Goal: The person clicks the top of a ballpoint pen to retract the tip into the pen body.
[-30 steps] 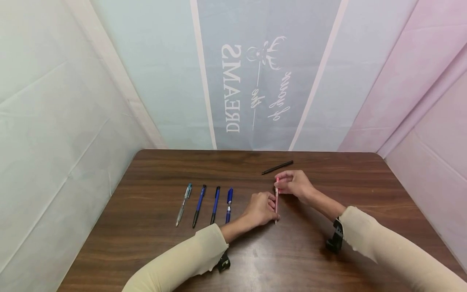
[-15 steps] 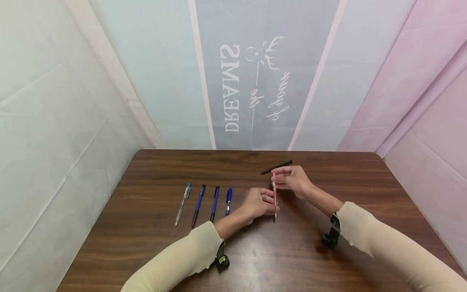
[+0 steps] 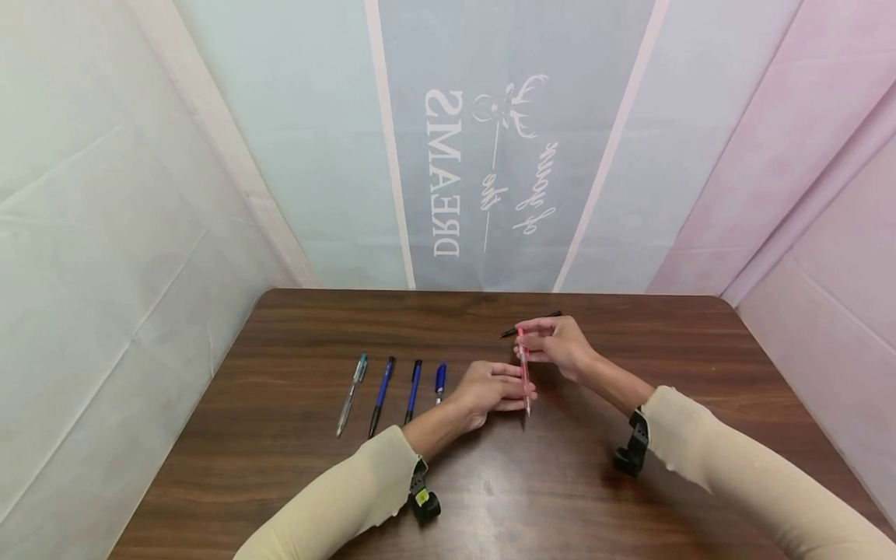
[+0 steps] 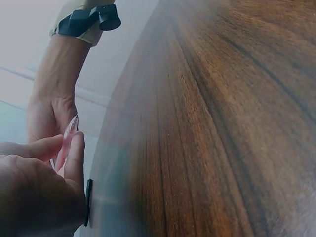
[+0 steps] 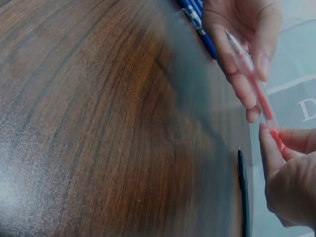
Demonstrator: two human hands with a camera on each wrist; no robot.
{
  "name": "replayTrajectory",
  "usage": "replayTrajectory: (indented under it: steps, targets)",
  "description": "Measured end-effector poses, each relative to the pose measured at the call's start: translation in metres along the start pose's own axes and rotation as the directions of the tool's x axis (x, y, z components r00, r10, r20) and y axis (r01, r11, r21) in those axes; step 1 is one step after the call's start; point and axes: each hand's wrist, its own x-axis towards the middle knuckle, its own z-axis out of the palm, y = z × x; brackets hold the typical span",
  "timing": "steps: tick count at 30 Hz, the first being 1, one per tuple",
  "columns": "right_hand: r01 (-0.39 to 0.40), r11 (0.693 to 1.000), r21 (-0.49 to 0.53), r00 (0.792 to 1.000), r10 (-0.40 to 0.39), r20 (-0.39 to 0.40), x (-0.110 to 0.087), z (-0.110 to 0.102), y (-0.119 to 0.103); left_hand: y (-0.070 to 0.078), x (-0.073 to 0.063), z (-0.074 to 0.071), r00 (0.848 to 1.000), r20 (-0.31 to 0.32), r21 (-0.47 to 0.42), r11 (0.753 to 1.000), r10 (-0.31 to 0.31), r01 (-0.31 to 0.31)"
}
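A clear-barrelled pen with red ink and a red end (image 3: 524, 369) is held between both hands, its metal tip toward the person. My left hand (image 3: 488, 389) pinches it near the tip, thumb on one side and fingers on the other. At the red end, my right hand (image 3: 563, 346) grips it between thumb and fingertips. The right wrist view shows the pen (image 5: 254, 84) off the table, slanting from the left hand (image 5: 242, 54) down to the right hand (image 5: 294, 182). Just beyond the right hand lies a black pen (image 3: 509, 332), partly hidden by it.
Left of the hands, a clear pen with a teal top (image 3: 352, 395), two blue pens with dark grips, one of them the blue pen (image 3: 382, 395), and a capped blue pen (image 3: 440, 379) lie in a row on the wooden table (image 3: 280, 474). Fabric walls surround the table.
The red pen has risen from the table and shifted slightly left and away from the person, carried by both hands. My right hand now overlaps the black pen in the head view.
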Motion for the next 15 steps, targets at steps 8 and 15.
replayTrajectory:
  steps: [8, 15]
  targets:
    - [0.011, 1.000, 0.020, 1.000, -0.010, -0.008, -0.0001, 0.0006, 0.0030, -0.0009, 0.0006, -0.0006, 1.000, 0.004, -0.014, 1.000, -0.010, 0.010]
    - [0.022, 1.000, 0.002, 0.999, -0.022, -0.027, -0.0001, 0.0024, 0.0008, 0.0000, 0.0005, 0.0008, 1.000, -0.001, -0.026, 1.000, 0.003, -0.003]
